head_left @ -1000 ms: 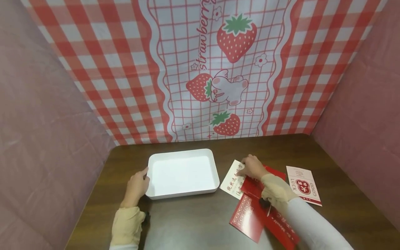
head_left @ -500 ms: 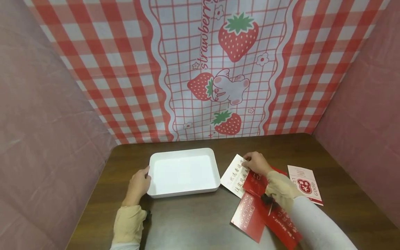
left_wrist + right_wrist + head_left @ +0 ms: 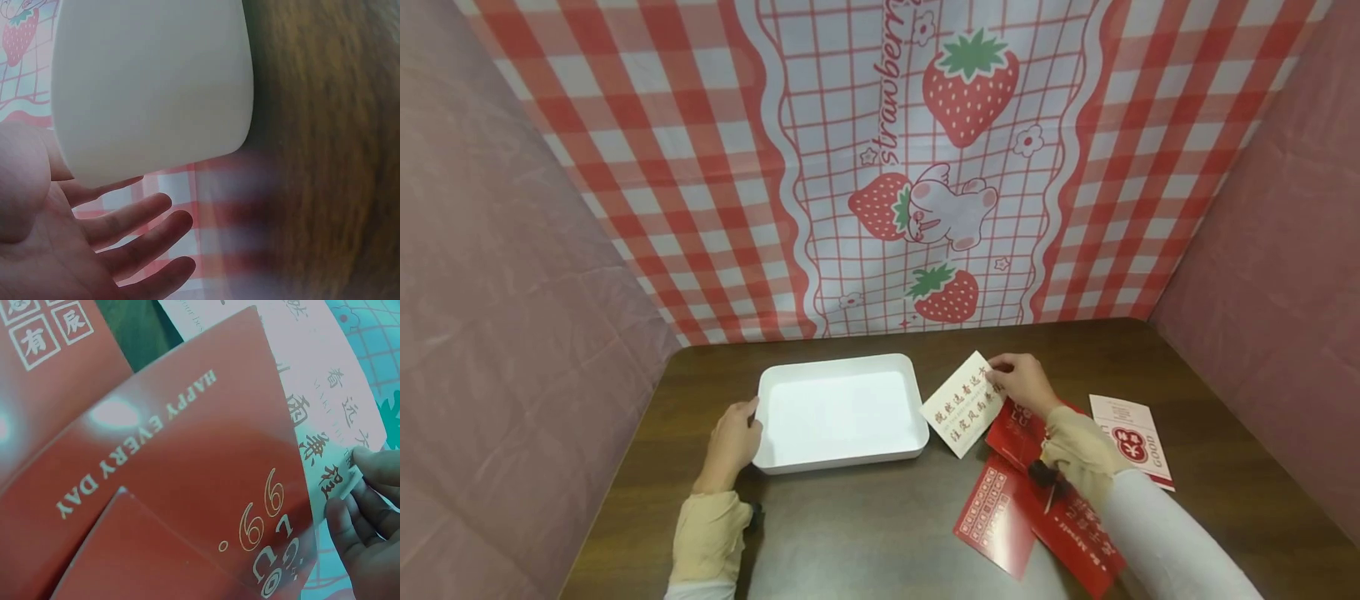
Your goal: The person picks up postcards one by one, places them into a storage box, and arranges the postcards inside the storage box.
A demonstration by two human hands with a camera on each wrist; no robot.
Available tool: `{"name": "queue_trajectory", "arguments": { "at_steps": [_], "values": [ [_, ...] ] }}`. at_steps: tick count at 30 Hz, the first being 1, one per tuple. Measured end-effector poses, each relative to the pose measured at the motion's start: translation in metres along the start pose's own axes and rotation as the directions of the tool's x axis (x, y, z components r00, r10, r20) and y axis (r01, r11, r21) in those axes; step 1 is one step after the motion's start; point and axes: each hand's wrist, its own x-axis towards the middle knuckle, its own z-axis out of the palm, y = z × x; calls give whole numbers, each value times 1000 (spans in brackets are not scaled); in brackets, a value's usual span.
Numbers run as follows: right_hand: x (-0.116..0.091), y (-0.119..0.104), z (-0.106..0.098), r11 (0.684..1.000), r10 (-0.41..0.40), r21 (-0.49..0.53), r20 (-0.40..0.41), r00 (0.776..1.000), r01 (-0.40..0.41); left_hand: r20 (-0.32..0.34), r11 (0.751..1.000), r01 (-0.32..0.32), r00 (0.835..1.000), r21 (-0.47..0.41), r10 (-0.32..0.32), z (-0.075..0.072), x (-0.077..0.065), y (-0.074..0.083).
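My left hand [image 3: 732,437] is at the left end of a white rectangular tray [image 3: 841,465]. In the left wrist view the tray's outer wall [image 3: 150,87] lies between thumb and index finger, pinched there, while the other fingers spread free. My right hand [image 3: 1024,383] pinches the corner of a cream card [image 3: 962,404] printed with red characters. That card is tilted up, its left corner close by the tray's right wall. Below the right hand, a red card [image 3: 187,444] reading "HAPPY EVERY DAY" partly overlaps the cream card in the right wrist view.
More red cards, one with boxed characters [image 3: 996,521] and one reading "Be Myself" [image 3: 1086,542], overlap under the right forearm. A white "GOOD LUCK" card [image 3: 1131,442] lies farther right. A strawberry-print cloth [image 3: 850,167] hangs behind the brown table [image 3: 647,500].
My right hand has lifted the cream card off the table, raising it slightly up and away from the red cards. The left hand stays at the tray.
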Motion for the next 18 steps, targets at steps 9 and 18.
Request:
{"name": "queue_trajectory", "arguments": {
  "at_steps": [9,18],
  "values": [
    [2,4,-2,980,42,193,-3,999,-41,12,1000,15,1000,-12,-15,1,2,0],
    [0,2,-12,955,105,276,12,994,-104,-2,1000,-1,1000,5,1,1,1,-1]
  ]
}}
